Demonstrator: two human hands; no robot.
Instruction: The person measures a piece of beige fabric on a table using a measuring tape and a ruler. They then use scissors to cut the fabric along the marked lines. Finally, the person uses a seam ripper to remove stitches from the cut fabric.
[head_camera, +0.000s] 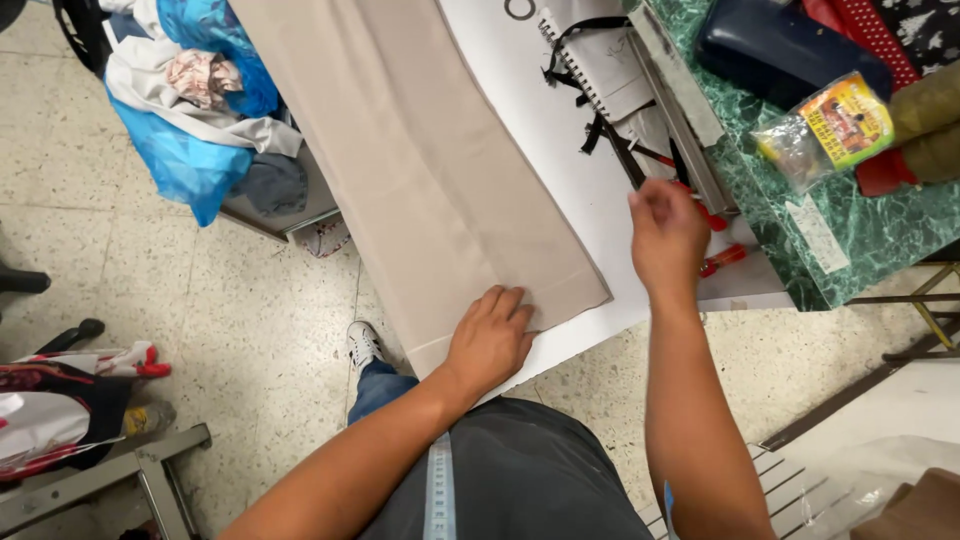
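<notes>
My left hand presses flat, fingers spread, on the near hemmed corner of the folded beige woven cloth on the white desk; judged light, limp, best pinched at the hem, while my right hand hovers loosely curled, holding nothing.

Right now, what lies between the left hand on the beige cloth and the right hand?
In the head view, between the left hand and right hand: the folded beige cloth's hemmed corner, then bare white tabletop.
</notes>
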